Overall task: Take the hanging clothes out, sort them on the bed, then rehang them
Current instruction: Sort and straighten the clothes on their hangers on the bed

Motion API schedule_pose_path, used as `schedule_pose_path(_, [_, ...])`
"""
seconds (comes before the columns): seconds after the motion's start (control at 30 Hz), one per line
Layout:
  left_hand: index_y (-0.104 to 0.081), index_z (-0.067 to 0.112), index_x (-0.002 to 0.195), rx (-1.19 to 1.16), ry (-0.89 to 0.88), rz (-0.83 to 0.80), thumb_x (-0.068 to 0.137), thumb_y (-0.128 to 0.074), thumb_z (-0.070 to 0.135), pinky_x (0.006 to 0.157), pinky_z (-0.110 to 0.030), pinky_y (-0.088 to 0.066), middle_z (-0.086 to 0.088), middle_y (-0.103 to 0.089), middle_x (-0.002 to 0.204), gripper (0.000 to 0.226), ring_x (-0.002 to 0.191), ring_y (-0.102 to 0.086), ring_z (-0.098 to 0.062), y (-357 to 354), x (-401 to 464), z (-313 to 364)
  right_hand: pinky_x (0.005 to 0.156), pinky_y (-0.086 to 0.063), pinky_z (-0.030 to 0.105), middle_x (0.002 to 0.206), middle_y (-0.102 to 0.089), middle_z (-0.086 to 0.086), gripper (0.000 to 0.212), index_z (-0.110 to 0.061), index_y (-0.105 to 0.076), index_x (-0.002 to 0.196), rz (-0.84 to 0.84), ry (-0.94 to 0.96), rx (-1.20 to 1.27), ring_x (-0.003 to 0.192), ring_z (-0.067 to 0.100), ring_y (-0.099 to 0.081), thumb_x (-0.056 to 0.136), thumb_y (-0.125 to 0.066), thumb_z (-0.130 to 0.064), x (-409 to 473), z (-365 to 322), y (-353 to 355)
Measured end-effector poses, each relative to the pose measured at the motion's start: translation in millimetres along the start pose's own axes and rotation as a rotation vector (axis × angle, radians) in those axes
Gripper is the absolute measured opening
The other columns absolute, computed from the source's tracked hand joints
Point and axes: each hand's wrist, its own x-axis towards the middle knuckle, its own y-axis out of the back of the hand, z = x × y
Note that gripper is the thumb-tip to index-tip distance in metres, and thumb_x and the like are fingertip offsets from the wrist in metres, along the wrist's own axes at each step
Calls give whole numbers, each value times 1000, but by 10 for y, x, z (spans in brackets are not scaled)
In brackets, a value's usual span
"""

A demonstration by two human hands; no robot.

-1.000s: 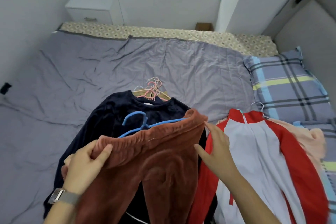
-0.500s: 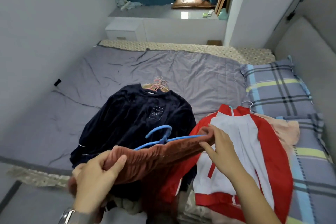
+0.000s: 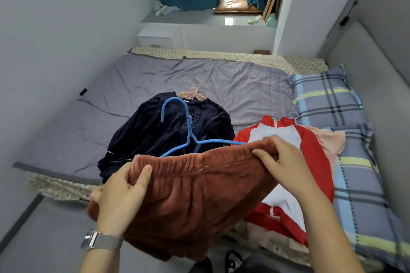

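Above the near edge of the grey-sheeted bed [image 3: 221, 86], rust-brown fleece trousers [image 3: 195, 190] on a blue wire hanger [image 3: 188, 131], held up by the elastic waistband. Left hand [image 3: 121, 197] pinching the left end, thumb on top; right hand [image 3: 286, 166] gripping the right end, fingers curled over. Behind, flat on the bed: dark navy velvet top [image 3: 155, 131], red-and-white jacket [image 3: 310, 139].

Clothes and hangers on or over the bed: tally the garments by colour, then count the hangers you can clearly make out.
Rust-brown fleece trousers, held by left hand and right hand: 1
Navy top: 1
Red-and-white jacket: 1
Pale pink garment: 1
Blue hanger: 1
Total: 5; the pink hanger bundle is too tangled to count.
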Motion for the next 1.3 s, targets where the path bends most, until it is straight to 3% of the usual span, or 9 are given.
schedule_pose_path(0.17, [-62, 36, 84, 46, -22, -48, 73, -39, 65, 102, -51, -33, 10, -68, 72, 38, 85, -61, -12, 184, -235, -129, 75, -38, 35, 80, -56, -5, 20, -24, -52, 86, 76, -10, -95, 85, 26, -56, 84, -64, -40, -452, -251, -28])
schedule_pose_path(0.37, [-59, 39, 86, 37, -67, -142, 70, -38, 69, 98, -53, -38, 10, -68, 72, 40, 84, -61, -12, 257, -481, -340, 75, -30, 30, 80, -50, -13, 48, -26, -54, 90, 35, 1, -178, 83, 19, -55, 74, -30, -65, -1025, -461, -155])
schedule_pose_path(0.5, [-60, 37, 85, 3, -175, -225, 70, -39, 69, 100, -47, -36, 8, -68, 75, 41, 88, -60, -10, 156, -577, -251, 77, -32, 30, 86, -63, -10, 45, -27, -57, 88, 111, -81, -168, 87, 19, -58, 74, -35, -64, -1368, -359, 13])
schedule_pose_path(0.63, [-61, 31, 82, 25, -304, -244, 73, -41, 63, 99, -38, -27, 4, -67, 75, 40, 87, -56, -4, 87, -668, 61, 85, -41, 41, 89, -66, -12, 43, -28, -62, 91, 243, -134, -169, 89, 17, -59, 76, -41, -63, -1578, -256, 311])
schedule_pose_path(0.83, [-62, 28, 81, 14, -294, -263, 61, -33, 74, 94, -37, -30, 3, -68, 71, 58, 82, -59, -8, 2, -534, 192, 83, -45, 40, 88, -66, -14, 47, -32, -62, 90, 239, -152, -165, 88, 15, -61, 73, -38, -68, -1518, -228, 368])
schedule_pose_path(0.93, [-63, 27, 81, 3, -238, -241, 64, -40, 71, 99, -47, -36, 6, -68, 69, 52, 77, -61, -6, 55, -410, 138, 73, -47, 33, 80, -65, -16, 44, -33, -62, 87, 174, -130, -124, 82, 8, -60, 70, -44, -69, -1246, -278, 324])
schedule_pose_path(1.07, [-60, 36, 90, 15, -114, -166, 66, -40, 72, 97, -49, -39, 15, -67, 71, 48, 75, -62, -4, 306, -325, -96, 57, -31, 11, 65, -59, -25, 12, -49, -57, 75, 3, -60, -92, 66, -7, -53, 71, -62, -59, -759, -490, 128])
schedule_pose_path(1.2, [-59, 45, 89, 72, -7, 30, 61, -38, 74, 96, -36, -37, 16, -67, 73, 45, 74, -57, 5, 660, -293, -418, 59, -35, 16, 70, -61, -24, 15, -47, -59, 77, -137, 69, -56, 65, -4, -53, 71, -64, -60, -302, -892, -302])
schedule_pose_path(1.3, [-58, 55, 88, 109, 81, 152, 65, -40, 73, 100, -42, -38, 19, -69, 80, 34, 84, -61, -1, 1057, -243, -765, 66, -46, 28, 73, -64, -18, 27, -38, -62, 81, -194, 160, -52, 72, 2, -57, 69, -62, -62, -39, -1366, -733])
